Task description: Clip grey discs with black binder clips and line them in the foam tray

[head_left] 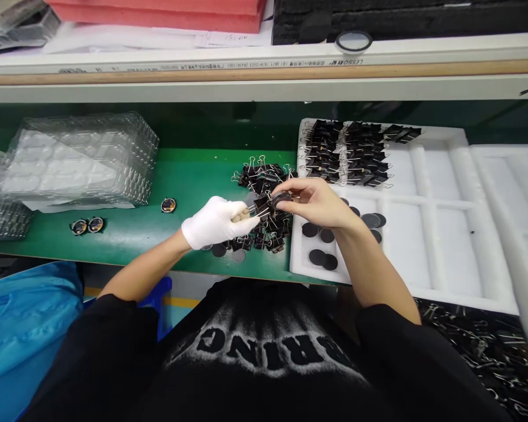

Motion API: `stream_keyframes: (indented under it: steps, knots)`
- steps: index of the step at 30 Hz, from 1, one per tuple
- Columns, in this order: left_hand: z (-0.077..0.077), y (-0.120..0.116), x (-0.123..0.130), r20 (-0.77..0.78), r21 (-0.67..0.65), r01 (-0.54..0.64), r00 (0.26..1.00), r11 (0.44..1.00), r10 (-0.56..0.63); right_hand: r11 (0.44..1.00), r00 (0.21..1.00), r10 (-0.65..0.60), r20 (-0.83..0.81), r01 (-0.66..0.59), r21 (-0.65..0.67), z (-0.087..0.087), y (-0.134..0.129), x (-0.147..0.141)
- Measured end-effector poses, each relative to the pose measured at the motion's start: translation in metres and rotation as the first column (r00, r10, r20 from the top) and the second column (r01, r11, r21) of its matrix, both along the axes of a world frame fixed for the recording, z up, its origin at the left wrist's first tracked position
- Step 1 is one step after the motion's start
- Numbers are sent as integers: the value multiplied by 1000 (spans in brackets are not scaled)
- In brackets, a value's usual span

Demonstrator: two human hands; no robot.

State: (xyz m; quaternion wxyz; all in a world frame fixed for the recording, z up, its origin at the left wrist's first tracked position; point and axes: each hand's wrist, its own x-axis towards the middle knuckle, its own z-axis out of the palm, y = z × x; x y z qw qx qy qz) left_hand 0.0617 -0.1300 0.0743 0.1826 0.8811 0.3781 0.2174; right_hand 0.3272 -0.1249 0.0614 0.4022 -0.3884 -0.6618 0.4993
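My left hand [217,221], in a white glove with bare fingertips, is closed on a black binder clip [261,204], pinching its wire handles. Bare, my right hand [314,201] grips a small stack of dark round discs [281,199] between thumb and fingers, against the clip's jaw side. Whether the clip's jaws touch the discs I cannot tell. Behind and below both hands lies a pile of black binder clips [264,174] with silver handles. Loose dark discs [219,250] lie under my left hand near the table's front edge.
A white foam tray [405,234] at right holds rows of clips [365,152] and dark discs [318,257]. Stacked clear plastic trays [79,158] stand at left, near small round lens-like pieces [168,205]. A shelf edge [246,91] crosses the back. More clips [479,346] fill the lower right.
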Motion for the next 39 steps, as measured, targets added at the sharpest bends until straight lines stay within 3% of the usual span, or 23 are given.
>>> stream_keyframes:
  steps: [4,7,10,14,16,18,22,26,28,30,32,34,36,39]
  knots:
    - [-5,3,-2,-75,94,88,994,992,-81,999,999,39,29,-39,-22,-3,-2,-1]
    - [-5,3,-2,-119,51,109,988,993,-103,997,998,57,-4,-57,-52,-8,-2,0]
    - [4,5,-2,-197,-35,67,978,997,-73,993,997,78,8,-77,-87,-11,-1,1]
    - [24,8,-16,-348,-208,-77,938,975,0,989,990,-61,-123,43,-143,-14,1,1]
    - [26,6,-27,-412,-230,-65,911,971,-37,970,951,-152,-268,93,-223,-16,2,1]
    - [19,-1,-34,-491,-188,23,864,982,-114,949,916,-182,-358,68,-309,-16,2,0]
    - [-11,-13,-38,-582,-100,150,793,984,-180,917,905,-122,-406,-54,-396,-15,-2,-4]
    - [-30,0,-47,-426,-119,107,892,987,-148,908,919,-91,-383,-81,-412,-17,-5,-9]
    - [-30,9,-50,-261,-114,17,964,993,-47,911,922,-102,-374,-64,-406,-18,-6,-13]
    - [-24,13,-47,-47,-140,-129,991,982,124,915,922,-98,-374,-64,-398,-19,-7,-18]
    - [-18,9,-35,152,-219,-279,937,935,315,918,926,-62,-373,-94,-385,-20,-10,-25]
    - [-13,-1,-19,277,-316,-333,863,889,422,919,925,-18,-378,-134,-371,-21,-13,-31]
    - [-9,-10,-5,340,-369,-298,838,880,426,920,919,-3,-393,-151,-362,-23,-15,-34]
    - [-2,-17,3,337,-319,-294,854,901,397,927,919,-5,-393,-143,-346,-23,-16,-30]
